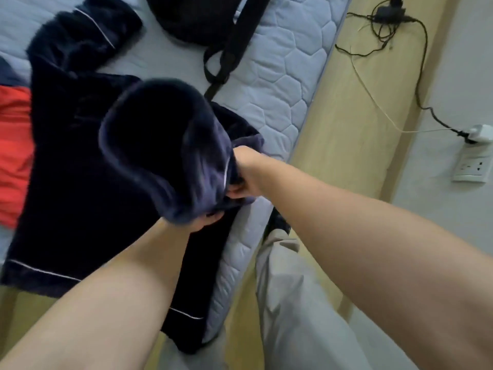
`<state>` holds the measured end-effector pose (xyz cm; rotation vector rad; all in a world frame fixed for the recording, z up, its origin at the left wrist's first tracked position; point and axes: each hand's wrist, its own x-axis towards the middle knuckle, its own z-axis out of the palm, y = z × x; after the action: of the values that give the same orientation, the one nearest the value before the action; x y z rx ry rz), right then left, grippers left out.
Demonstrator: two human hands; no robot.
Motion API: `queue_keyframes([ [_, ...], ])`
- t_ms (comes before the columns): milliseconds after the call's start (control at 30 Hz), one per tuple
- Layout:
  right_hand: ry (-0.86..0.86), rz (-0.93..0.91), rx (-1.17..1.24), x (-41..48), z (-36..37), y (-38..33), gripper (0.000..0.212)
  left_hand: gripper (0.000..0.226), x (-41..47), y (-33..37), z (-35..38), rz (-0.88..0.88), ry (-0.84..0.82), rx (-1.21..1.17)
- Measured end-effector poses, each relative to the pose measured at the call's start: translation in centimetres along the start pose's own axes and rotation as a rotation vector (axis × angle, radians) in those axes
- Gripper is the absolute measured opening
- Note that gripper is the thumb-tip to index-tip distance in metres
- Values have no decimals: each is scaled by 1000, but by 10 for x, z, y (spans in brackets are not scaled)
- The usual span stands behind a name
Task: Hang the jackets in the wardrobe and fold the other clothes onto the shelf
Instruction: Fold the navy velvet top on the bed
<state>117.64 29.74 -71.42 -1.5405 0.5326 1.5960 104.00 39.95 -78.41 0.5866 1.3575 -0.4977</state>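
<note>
A dark navy fleece garment [80, 161] with thin white piping lies spread on the bed, one sleeve stretched toward the top left. Part of it is lifted and bunched into a rounded fold above the rest. My right hand [244, 173] grips the edge of that lifted fold, fingers curled into the cloth. My left hand [205, 218] holds the same fold from underneath, mostly hidden by the fabric. The picture is blurred by motion.
A red garment [13, 156] lies at the left edge of the pale quilted mattress [282, 84]. A black backpack [202, 17] with hanging straps sits at the top. Cables [418, 84] run over the wooden floor to a wall socket [472, 166] on the right.
</note>
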Motion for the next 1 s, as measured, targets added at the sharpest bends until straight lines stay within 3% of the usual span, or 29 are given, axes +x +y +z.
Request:
queue_keyframes([
  [33,-13,44,81,8,20,-1,11,28,0,-6,-19,-21,-86,20],
  [133,15,17,-50,40,100,15,27,40,1,-29,-88,-16,2,-57],
  [267,127,-191,-779,81,140,51,63,35,9,-43,-159,53,241,-81],
  [367,258,-273,-1042,99,131,74,53,37,14,-34,-187,89,347,45],
  [467,379,-332,-1152,110,115,89,39,53,21,-13,-192,303,602,331],
  [567,455,-408,-1341,112,102,97,41,55,22,14,-186,602,860,858],
  [633,490,-468,-1535,111,93,103,46,57,26,34,-181,806,925,1155],
  [733,548,-534,-1832,110,78,115,49,67,33,70,-171,925,913,1540],
  [833,551,-580,-1947,114,68,123,46,81,45,94,-166,839,753,1787],
  [933,489,-572,-1988,121,69,124,33,84,55,97,-172,579,594,1762],
  [1000,436,-495,-1965,126,73,120,33,79,57,92,-179,524,591,1608],
])
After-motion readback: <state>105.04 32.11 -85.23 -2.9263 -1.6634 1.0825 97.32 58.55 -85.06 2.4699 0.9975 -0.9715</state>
